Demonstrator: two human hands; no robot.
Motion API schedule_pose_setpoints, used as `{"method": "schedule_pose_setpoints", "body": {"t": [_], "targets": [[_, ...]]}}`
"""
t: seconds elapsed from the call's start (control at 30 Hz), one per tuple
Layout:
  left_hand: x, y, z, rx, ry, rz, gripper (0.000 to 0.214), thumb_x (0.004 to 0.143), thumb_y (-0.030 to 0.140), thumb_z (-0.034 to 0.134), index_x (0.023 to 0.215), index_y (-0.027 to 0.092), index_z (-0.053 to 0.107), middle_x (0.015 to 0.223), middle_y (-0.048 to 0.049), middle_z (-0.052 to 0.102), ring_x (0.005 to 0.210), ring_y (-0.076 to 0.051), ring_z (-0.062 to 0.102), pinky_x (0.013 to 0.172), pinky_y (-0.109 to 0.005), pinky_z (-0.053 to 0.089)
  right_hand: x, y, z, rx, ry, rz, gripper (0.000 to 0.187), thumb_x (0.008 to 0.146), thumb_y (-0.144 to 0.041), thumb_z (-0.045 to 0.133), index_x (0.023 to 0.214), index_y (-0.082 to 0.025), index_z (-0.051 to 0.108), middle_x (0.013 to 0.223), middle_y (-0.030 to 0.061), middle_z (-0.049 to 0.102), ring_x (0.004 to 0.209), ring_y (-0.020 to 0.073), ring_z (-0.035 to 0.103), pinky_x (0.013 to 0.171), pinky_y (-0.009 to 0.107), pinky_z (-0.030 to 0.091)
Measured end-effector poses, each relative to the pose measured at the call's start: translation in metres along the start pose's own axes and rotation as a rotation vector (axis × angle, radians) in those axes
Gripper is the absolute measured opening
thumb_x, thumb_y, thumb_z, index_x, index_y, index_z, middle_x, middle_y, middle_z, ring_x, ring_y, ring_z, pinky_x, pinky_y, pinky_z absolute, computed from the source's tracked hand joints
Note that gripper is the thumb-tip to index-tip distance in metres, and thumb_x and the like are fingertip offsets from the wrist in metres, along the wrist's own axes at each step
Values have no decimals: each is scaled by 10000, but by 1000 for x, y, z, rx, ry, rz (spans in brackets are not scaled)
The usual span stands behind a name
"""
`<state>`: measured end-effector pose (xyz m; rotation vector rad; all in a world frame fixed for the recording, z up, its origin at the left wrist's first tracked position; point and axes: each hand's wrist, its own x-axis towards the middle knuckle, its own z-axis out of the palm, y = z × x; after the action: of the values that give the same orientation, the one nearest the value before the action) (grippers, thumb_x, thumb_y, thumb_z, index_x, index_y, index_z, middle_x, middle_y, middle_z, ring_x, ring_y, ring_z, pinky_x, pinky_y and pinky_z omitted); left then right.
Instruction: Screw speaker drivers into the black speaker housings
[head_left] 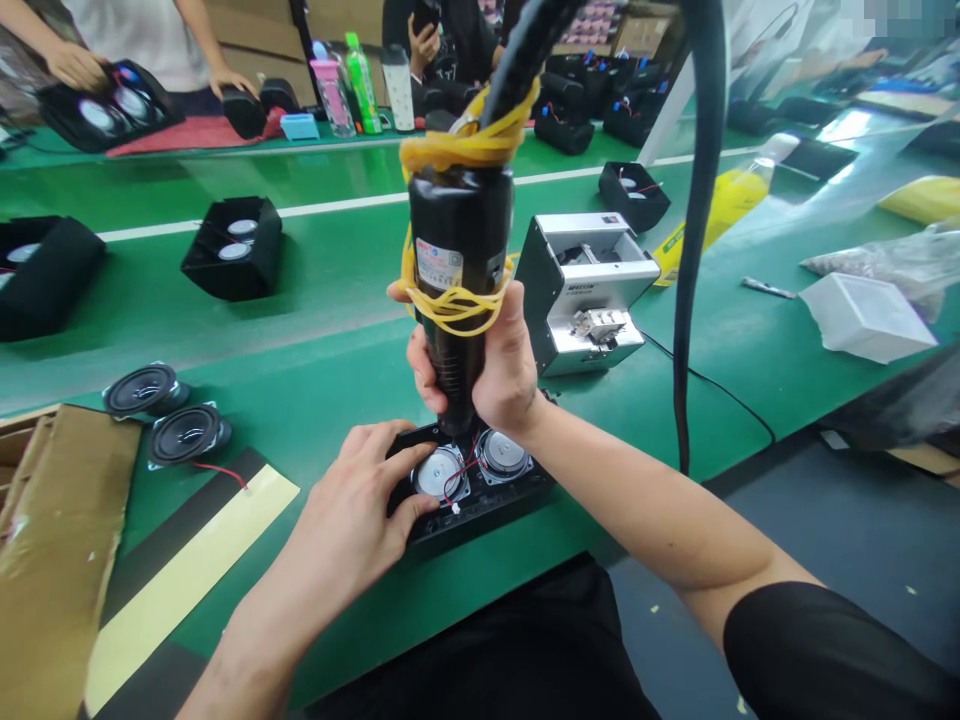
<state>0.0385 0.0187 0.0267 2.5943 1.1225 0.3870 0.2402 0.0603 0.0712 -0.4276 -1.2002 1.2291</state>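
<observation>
My right hand (495, 365) is wrapped around a black electric screwdriver (459, 260) bound with yellow rubber bands, held upright with its tip down over a black speaker housing (480, 505). Two round silver-backed speakers (439, 472) sit in the housing, joined by red wires. My left hand (360, 515) lies on the housing's left end, fingers spread and pressing it onto the green table near the front edge.
Two loose black speakers (169, 415) lie at left beside a cardboard box (52, 540). A grey screw feeder (581, 290) stands behind the tool. More black housings (232, 250) rest on the belt. A black hose (694, 230) hangs at right. Other people work across the table.
</observation>
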Motion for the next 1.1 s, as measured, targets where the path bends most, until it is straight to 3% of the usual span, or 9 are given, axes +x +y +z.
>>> {"method": "schedule_pose_setpoints", "body": {"t": [0.17,0.3,0.53,0.87,1.0,1.1], "targets": [[2,-1,-1,2,-12,-5,373,954,320,748,1323,265,733,1460,-106,637,1316,-348,581,1051,-568,608,-5,10,-2,70,-76,-51,609,1065,-772,352,928,-210,541,677,-7,592,463,108,518,437,244,420],[5,1,-4,-5,-49,-40,376,931,281,764,1305,263,744,1446,-108,646,1303,-343,600,1020,-546,632,-6,16,-1,55,-101,-53,611,1022,-802,455,973,-201,553,681,-28,594,450,88,510,438,221,430],[7,6,-9,-11,-85,-86,359,930,243,730,1287,277,758,1428,-98,663,1292,-336,618,941,-511,662,-7,15,0,4,-101,26,749,923,-932,448,991,-197,575,637,-33,583,433,100,497,432,237,430],[7,7,-9,-30,-90,-116,414,897,202,742,1297,308,754,1365,-80,680,1259,-318,629,930,-477,645,-9,13,3,-4,-149,27,687,956,-863,499,884,-187,599,608,-9,568,412,113,484,414,246,398],[3,0,0,-51,-16,-57,379,906,244,736,1276,324,759,1411,-59,682,1290,-306,635,1004,-475,636,-6,-2,4,-8,-112,3,724,935,-892,481,1048,-188,606,617,-25,563,405,118,486,400,241,396],[0,-10,10,-48,49,-56,348,932,308,702,1270,366,762,1415,-41,687,1302,-309,643,997,-475,646,-1,-36,-7,-19,56,-101,790,909,-951,358,1146,-228,568,613,-54,527,363,119,429,355,250,375]]}}
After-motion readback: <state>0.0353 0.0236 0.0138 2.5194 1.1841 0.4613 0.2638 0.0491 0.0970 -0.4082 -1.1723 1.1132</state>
